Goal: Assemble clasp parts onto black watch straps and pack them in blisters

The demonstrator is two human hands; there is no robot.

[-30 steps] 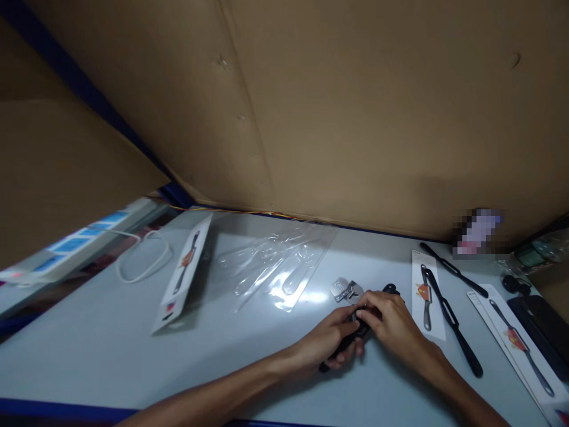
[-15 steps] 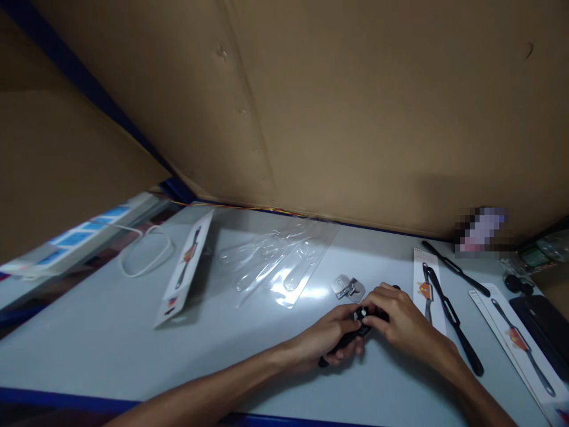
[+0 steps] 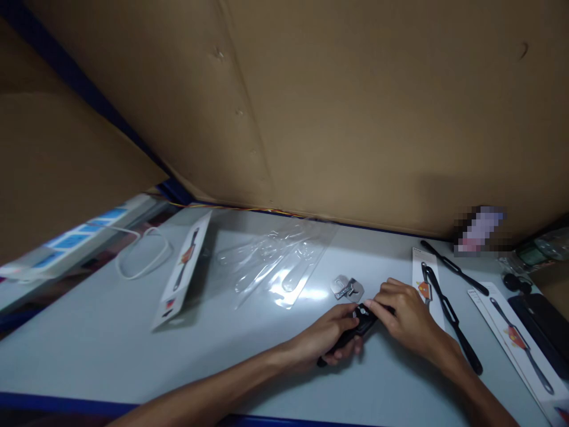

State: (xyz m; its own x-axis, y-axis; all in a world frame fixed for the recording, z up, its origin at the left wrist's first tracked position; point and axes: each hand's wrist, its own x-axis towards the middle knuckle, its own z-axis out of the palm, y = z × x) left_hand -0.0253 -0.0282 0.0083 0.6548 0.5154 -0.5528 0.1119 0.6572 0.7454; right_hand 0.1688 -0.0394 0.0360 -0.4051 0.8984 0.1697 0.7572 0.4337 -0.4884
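Note:
Both my hands meet low on a pale blue-grey table [image 3: 111, 350]. My left hand [image 3: 326, 338] is wrapped round the near end of a black watch strap [image 3: 355, 330] that lies on the table. My right hand [image 3: 406, 317] pinches the strap's far end, fingers closed on a small round part at its middle. Just beyond the fingers lies a small clear packet with metal pieces [image 3: 347, 289]. To the right of my right hand a white printed card [image 3: 424, 290] carries another black strap [image 3: 451, 320].
Clear plastic blister shells [image 3: 280, 264] lie mid-table, a printed card [image 3: 182, 270] and a white cable [image 3: 142, 252] to the left. More cards and straps [image 3: 518, 338] and dark items [image 3: 544, 326] lie right. Cardboard walls [image 3: 355, 118] rise behind.
My right hand has slid slightly right along the strap, exposing more of the strap's middle. My left hand has stayed on the strap's near end.

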